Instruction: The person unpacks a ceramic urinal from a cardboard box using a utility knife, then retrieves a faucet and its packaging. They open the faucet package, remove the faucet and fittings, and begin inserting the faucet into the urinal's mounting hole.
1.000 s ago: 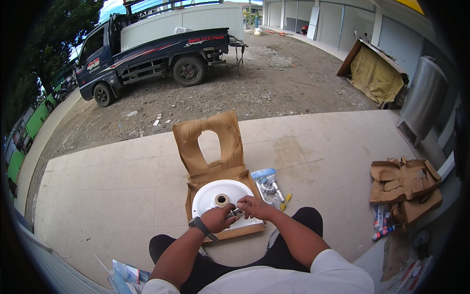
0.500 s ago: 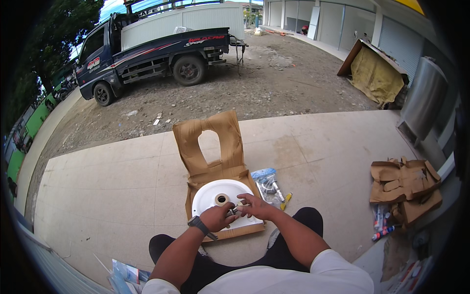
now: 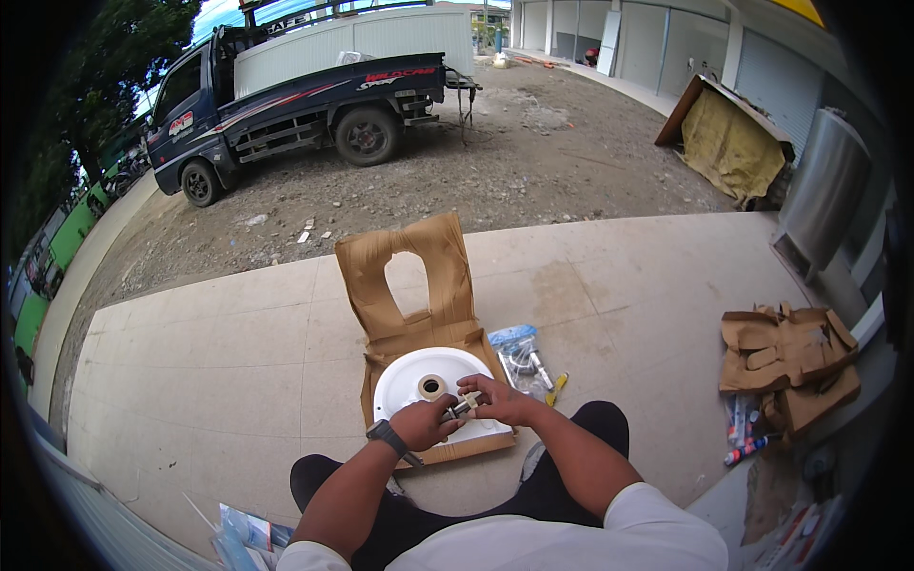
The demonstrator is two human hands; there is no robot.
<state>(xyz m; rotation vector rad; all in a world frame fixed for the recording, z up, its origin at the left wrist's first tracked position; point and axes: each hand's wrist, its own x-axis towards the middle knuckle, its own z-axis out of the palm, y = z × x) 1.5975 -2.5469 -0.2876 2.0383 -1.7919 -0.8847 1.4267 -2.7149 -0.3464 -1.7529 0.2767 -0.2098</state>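
A white round basin (image 3: 400, 379) lies in an opened cardboard box (image 3: 419, 314) on the tiles between my knees. Near its middle is a beige ring around a dark hole (image 3: 431, 386). Over the basin's near right part, my left hand (image 3: 421, 424), with a watch at the wrist, is closed around a small silvery metal fitting (image 3: 455, 411). My right hand (image 3: 497, 400) pinches the cream-coloured end of the same fitting. The fitting's exact kind is too small to tell, and my fingers partly cover it.
Right of the box lie a clear plastic bag of metal parts (image 3: 522, 362) and a yellow tool (image 3: 557, 388). Torn cardboard (image 3: 785, 352) and tubes (image 3: 743, 447) are at the far right. Packets (image 3: 249, 533) lie at lower left. A truck (image 3: 314, 105) stands on gravel ahead.
My right hand has shifted slightly and its fingers have turned at the fitting's end, so more of the fitting shows between my hands. The left hand stays nearly in place.
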